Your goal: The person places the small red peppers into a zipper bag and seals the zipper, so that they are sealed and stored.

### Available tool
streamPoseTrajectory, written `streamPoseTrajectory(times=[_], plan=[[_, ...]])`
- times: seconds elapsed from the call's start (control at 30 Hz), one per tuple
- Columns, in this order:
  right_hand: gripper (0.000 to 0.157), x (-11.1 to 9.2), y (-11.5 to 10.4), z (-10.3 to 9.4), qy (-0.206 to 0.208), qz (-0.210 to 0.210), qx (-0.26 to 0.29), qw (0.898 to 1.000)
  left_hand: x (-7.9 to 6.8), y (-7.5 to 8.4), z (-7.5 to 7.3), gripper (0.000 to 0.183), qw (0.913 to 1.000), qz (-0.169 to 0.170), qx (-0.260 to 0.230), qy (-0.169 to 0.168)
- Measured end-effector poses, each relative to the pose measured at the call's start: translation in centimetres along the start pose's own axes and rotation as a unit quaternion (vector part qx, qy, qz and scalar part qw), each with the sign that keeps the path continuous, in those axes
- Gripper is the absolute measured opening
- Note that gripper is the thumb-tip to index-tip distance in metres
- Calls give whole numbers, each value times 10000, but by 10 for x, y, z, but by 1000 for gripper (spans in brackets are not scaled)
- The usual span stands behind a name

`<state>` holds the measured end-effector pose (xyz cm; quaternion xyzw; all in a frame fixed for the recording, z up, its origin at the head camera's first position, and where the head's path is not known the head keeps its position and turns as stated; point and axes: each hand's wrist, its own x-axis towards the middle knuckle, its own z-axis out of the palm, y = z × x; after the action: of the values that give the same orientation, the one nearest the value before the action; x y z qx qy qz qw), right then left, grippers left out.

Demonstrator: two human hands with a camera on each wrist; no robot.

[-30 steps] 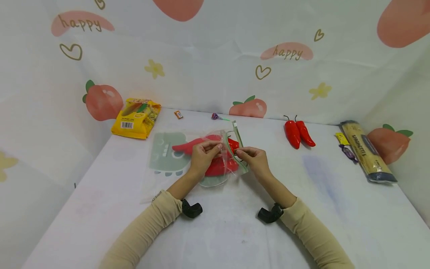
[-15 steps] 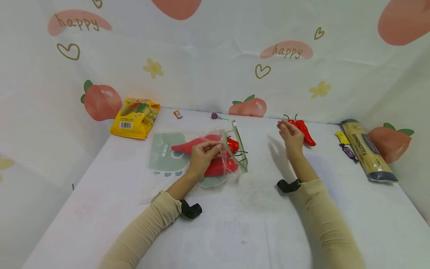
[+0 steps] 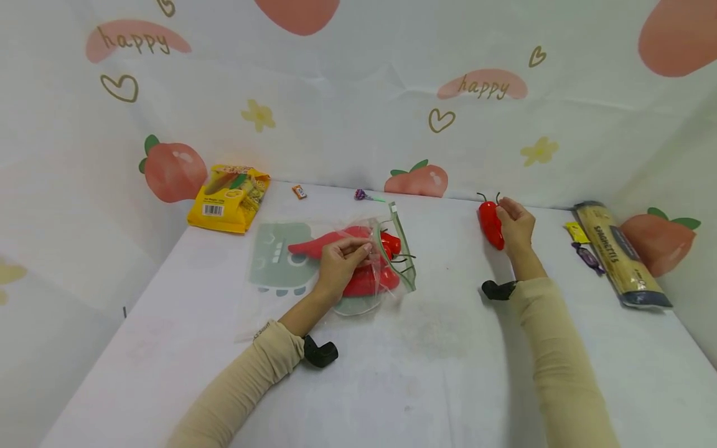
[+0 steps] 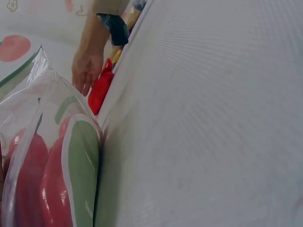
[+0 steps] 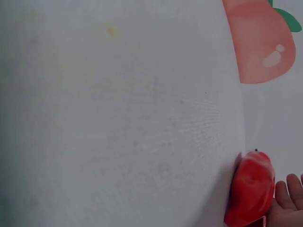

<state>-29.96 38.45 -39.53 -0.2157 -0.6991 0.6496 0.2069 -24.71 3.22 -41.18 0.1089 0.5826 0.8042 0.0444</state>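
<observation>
Near the table's middle lies a clear zip bag point(image 3: 282, 261) with a green dinosaur print and a green seal. Several red chili peppers point(image 3: 361, 285) are inside, their stems poking toward the parted mouth. My left hand point(image 3: 338, 266) pinches the bag's upper film near that mouth. At the back right, my right hand point(image 3: 518, 229) is beside a red chili pepper point(image 3: 488, 223). A second pepper there is mostly covered by this hand; its stem shows. In the right wrist view, the fingers point(image 5: 293, 191) look extended beside the pepper point(image 5: 252, 189).
A yellow snack bag point(image 3: 228, 199) stands at the back left. Along the back edge are a small orange candy point(image 3: 299, 191) and a lollipop point(image 3: 361, 195). At the right lie a spaghetti pack point(image 3: 622, 255), a yellow candy point(image 3: 576, 233) and a purple candy point(image 3: 588, 258).
My right hand has left the zip bag's mouth and moved right to the two loose peppers. My left hand has stayed on the bag.
</observation>
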Motion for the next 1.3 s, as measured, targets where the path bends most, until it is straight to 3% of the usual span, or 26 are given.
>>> streamPoseTrajectory(times=[0.23, 0.43, 0.53, 0.63, 0.87, 1.03, 1.17, 1.3], plan=[[51, 4, 7, 3, -184, 295, -1146, 9928, -1, 0, 0, 24, 10000, 66, 2, -38], [63, 5, 12, 9, -687, 302, -2398, 9679, -2, 0, 1, 24, 10000, 61, -22, -29], [68, 6, 14, 10, -939, 409, -2656, 9586, -3, 1, 1, 23, 10000, 11, -26, -24], [69, 5, 14, 11, -1103, 461, -2636, 9572, -3, 1, 1, 23, 10000, -23, 16, 0], [58, -3, 4, 14, -740, 552, -1948, 9765, -2, 1, -1, 22, 9998, -45, 175, 19], [56, -22, -15, 23, -454, 925, -484, 9935, -2, 0, 0, 22, 9998, -44, 177, -7], [51, -46, -26, 36, -393, 1343, 729, 9875, -1, 0, -1, 23, 9999, -53, 136, 13], [48, -76, -28, 50, -658, 1526, 1243, 9782, -1, 0, 0, 23, 10000, -45, 77, 17]])
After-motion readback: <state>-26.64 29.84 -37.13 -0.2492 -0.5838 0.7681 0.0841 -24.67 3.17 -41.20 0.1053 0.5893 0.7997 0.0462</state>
